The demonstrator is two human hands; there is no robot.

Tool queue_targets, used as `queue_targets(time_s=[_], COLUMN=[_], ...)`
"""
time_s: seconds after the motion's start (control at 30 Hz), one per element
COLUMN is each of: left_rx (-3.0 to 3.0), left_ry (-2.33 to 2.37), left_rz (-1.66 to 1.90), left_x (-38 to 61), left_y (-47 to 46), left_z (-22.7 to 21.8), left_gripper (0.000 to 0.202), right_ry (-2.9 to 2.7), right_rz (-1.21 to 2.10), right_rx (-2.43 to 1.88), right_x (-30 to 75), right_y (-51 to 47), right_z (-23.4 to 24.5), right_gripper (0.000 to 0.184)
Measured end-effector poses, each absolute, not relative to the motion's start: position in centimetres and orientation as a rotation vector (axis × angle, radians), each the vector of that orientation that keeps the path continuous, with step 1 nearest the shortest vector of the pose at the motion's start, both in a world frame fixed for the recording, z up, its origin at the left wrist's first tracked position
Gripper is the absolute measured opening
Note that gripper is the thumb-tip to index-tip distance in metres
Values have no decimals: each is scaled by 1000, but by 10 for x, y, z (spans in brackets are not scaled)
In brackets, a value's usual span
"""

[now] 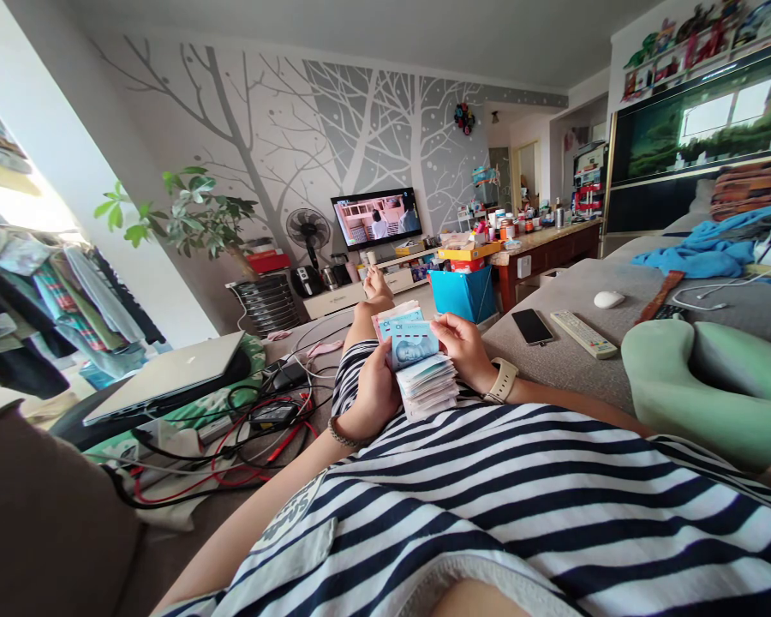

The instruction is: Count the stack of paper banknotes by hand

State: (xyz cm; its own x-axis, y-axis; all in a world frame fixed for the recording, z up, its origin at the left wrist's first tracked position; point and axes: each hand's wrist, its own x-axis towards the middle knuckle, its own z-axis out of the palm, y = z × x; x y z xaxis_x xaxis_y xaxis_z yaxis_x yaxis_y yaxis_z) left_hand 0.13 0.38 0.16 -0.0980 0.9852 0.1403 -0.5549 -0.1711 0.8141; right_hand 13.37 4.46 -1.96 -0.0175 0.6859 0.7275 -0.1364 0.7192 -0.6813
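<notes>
Left hand (378, 386): you grip the blue banknote (415, 344)
Right hand (466, 347): you pinch its edge
Bundle (429, 390): just below your hands
Leafing: apparently your step
Next move: likely wants a light pinch

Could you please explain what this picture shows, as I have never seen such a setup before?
There is no machine here: a person uses two bare hands. The one picture comes from a camera on their head, looking forward and down over a navy-and-white striped garment. The left hand grips a bundle of paper banknotes; the right hand touches the edge of a blue paper note. On the grey fabric seat to the right lie a black phone, a long pale remote control, a white oval mouse and a curved pale-green pillow. To the left are a closed silver laptop and tangled cables.
</notes>
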Motion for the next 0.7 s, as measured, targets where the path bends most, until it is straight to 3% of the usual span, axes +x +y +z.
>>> queue_targets(time_s=[0.43, 0.7], left_rx=[849, 837], left_ry=[826, 859], left_rz=[1632, 1655], left_x=[2, 5], left_y=[-1, -4], left_z=[5, 8], left_gripper=[1, 6], right_ry=[-1449, -1448], right_rz=[711, 723], right_rx=[-469, -475], right_x=[133, 133], right_y=[43, 44], right_z=[-20, -22], right_gripper=[31, 31])
